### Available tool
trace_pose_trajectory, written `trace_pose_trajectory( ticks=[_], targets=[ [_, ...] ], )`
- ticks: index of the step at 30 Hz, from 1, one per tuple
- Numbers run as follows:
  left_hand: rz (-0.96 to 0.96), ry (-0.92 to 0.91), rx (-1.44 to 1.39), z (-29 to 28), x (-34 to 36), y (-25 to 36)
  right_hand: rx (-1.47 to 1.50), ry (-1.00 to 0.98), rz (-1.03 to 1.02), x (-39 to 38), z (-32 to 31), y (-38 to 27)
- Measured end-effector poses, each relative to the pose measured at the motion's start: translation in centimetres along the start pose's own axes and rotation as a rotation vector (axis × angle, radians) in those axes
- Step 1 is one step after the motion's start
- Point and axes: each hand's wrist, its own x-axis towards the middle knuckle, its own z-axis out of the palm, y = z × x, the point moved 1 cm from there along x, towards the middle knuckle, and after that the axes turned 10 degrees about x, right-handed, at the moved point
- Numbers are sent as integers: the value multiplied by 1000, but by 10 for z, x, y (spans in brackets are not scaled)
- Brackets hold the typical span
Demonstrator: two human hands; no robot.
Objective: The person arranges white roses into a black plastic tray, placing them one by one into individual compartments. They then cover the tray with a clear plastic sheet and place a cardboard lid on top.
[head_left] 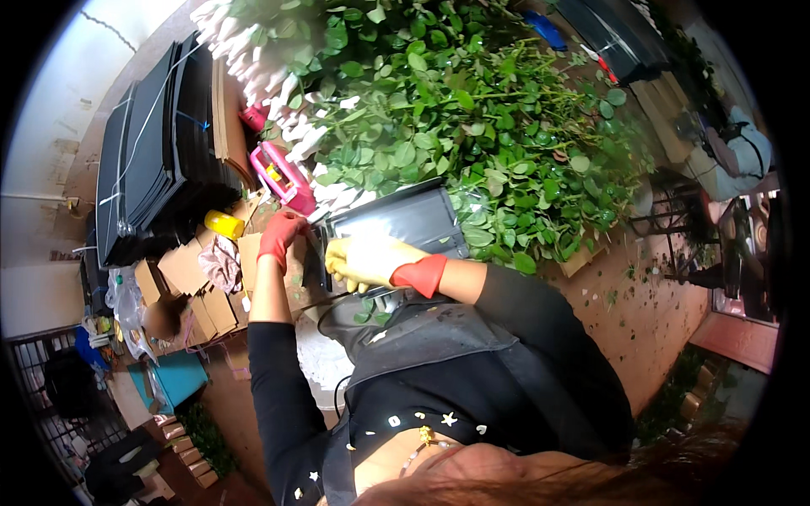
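Note:
My left hand (283, 235), in a red glove, is closed beside the left edge of a black sheet (422, 215) with a glossy, glaring surface. My right hand (364, 258) wears a yellow glove with a red cuff. Its fingers are curled over the near left part of the sheet. What either hand grips is hidden. Just beyond my left hand lies a pink tape dispenser (285, 179). Leafy green stems (506, 135) are heaped past the sheet, with white-wrapped heads (266, 76) along their left side.
Stacked black flat boards (152, 143), tied with strap, stand at the left. Nearer are a yellow roll (224, 223), a crumpled pink cloth (221, 263) and cardboard pieces (186, 268). A blue object (545, 30) lies at the far right of the heap. Leaf bits litter the floor (624, 316).

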Motion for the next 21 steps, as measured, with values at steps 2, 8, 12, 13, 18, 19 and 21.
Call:
trace_pose_trajectory(
  ticks=[2,8,12,13,18,19,21],
  targets=[
    [122,300,-40,17,-31,96,-431,212,-319,-37,-18,6],
    [843,793,380,43,-141,260,425,-93,-347,-166,-71,22],
    [951,602,798,125,-113,348,751,174,-341,-207,-96,87],
    [886,685,1076,151,-102,358,774,329,-233,-206,-96,97],
    [629,670,1247,196,-35,337,663,610,-28,-211,-65,126],
    [717,545,1014,187,-44,344,684,631,54,-207,-64,153],
    [850,638,716,171,-46,335,680,566,158,-186,-68,188]
  ],
)
